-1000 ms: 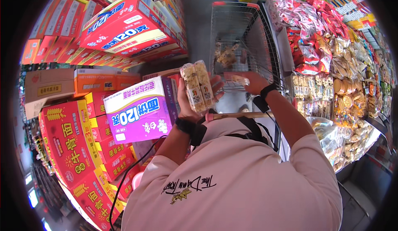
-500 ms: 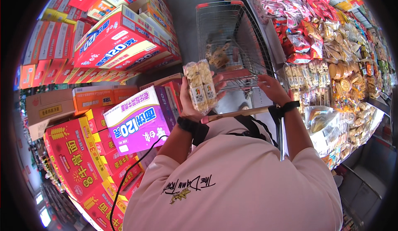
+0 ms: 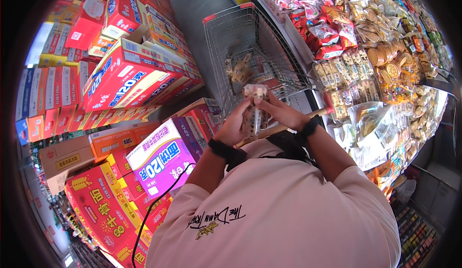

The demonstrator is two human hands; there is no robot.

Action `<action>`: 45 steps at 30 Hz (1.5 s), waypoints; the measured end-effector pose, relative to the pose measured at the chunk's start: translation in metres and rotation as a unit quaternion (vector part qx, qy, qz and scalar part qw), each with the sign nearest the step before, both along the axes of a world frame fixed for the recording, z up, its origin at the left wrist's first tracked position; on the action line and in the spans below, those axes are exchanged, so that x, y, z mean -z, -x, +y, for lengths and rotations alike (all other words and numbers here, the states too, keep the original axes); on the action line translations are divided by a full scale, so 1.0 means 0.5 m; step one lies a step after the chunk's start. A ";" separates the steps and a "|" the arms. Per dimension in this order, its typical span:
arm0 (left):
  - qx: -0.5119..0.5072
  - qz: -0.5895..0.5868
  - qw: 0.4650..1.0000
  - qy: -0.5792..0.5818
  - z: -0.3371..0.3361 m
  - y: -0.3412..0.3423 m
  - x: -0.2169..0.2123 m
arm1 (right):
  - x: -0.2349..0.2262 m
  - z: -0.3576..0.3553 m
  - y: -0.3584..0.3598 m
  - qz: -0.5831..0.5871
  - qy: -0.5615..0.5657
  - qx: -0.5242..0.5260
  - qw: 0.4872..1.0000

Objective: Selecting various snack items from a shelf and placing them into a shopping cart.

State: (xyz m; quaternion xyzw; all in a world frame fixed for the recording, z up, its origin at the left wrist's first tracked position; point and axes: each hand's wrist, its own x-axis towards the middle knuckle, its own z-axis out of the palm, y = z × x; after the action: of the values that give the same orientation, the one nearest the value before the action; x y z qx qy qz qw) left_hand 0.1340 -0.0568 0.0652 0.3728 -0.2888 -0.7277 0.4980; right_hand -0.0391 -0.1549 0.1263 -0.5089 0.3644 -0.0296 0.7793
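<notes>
A clear-wrapped pack of pale, nubbly snack bars (image 3: 255, 93) is held up in front of my chest, its narrow end toward me. My left hand (image 3: 234, 125) grips its left side, and my right hand (image 3: 285, 112) closes on its right side with the thumb near the top edge. Just below the hands runs the shopping cart's wooden-coloured handle (image 3: 318, 112). Beyond them stands the wire shopping cart (image 3: 211, 34) with red corners. Similar-looking wrapped snacks (image 3: 239, 68) lie in its basket, partly blurred.
Stacked red and yellow cartons (image 3: 98, 196), a purple-and-white carton (image 3: 161, 155) and a large red-and-white carton (image 3: 130, 78) crowd the left. On the right, a display holds bagged snacks (image 3: 332, 32), round biscuits (image 3: 385, 53) and more wrapped bars (image 3: 344, 68). Grey floor (image 3: 195, 3) shows beyond.
My right hand has come from the cart's right side to grip the pack too. The pack has been tilted from showing its broad face to end-on. The view has turned slightly.
</notes>
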 end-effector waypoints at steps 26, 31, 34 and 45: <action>-0.230 0.020 0.965 -0.121 0.132 -0.119 0.052 | 0.259 -0.149 -0.118 0.272 0.575 -0.389 0.666; -0.240 0.031 0.960 -0.139 0.136 -0.140 0.039 | 0.255 -0.126 -0.083 0.262 0.569 -0.324 0.709; -0.244 0.047 0.957 -0.151 0.120 -0.147 0.042 | 0.233 -0.106 -0.050 0.256 0.571 -0.262 0.735; -0.050 -0.005 0.988 -0.149 0.011 -0.052 0.039 | 0.144 0.000 0.016 0.076 0.229 0.041 0.970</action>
State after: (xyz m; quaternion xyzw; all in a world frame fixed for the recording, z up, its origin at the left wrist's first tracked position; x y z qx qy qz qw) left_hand 0.1603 -0.0512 0.0455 0.4607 -0.1607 -0.7349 0.4711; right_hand -0.0474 -0.1550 0.0541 -0.6590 0.4265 -0.1058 0.6104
